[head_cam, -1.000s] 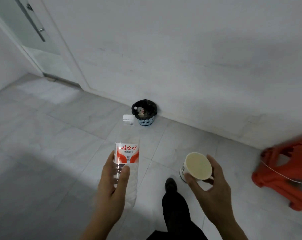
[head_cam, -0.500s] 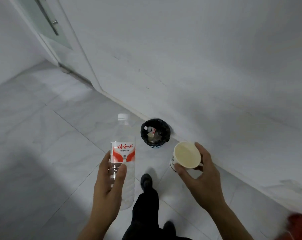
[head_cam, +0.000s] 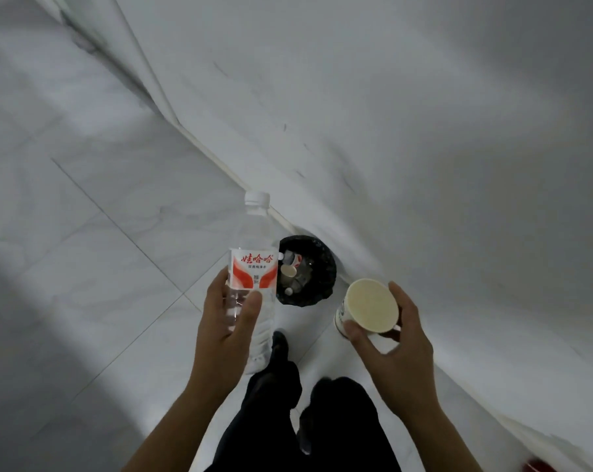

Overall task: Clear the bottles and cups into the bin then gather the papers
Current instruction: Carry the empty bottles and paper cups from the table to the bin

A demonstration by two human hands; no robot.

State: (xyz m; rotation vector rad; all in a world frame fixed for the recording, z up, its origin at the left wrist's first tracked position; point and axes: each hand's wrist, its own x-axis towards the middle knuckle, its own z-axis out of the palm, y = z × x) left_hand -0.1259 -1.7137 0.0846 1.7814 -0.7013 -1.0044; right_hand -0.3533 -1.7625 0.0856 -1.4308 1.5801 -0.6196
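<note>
The bin [head_cam: 326, 267] stands on the floor [head_cam: 101, 267] against the foot of the wall [head_cam: 424, 148], ahead of the person and below both hands. In this view it falls between them. The left grip [head_cam: 227, 321] is wrapped round the lower half of the clear bottle [head_cam: 253, 233], thumb across the front just under the red-and-white label. The bottle stands upright, with its long axis vertical and its white cap on top. Its label edge overlaps the bin's left rim in the picture, though the bottle is held well above it. The right grip [head_cam: 397, 345] pinches the paper cup [head_cam: 371, 304] by its rim and side between thumb and fingers, with the open mouth tilted up toward the camera. The cup hangs to the right of the bin, with a strip of floor showing between them. The left grip therefore looks the nearer of the two, and a short carry forward and to the right should bring the bottle over the opening. The cup needs the mirror move, to the left. The bin already holds a small cup [head_cam: 289, 270] and other discarded pieces, so a bottle dropped base first may stand proud or tip against the rim. No papers are in view.
</note>
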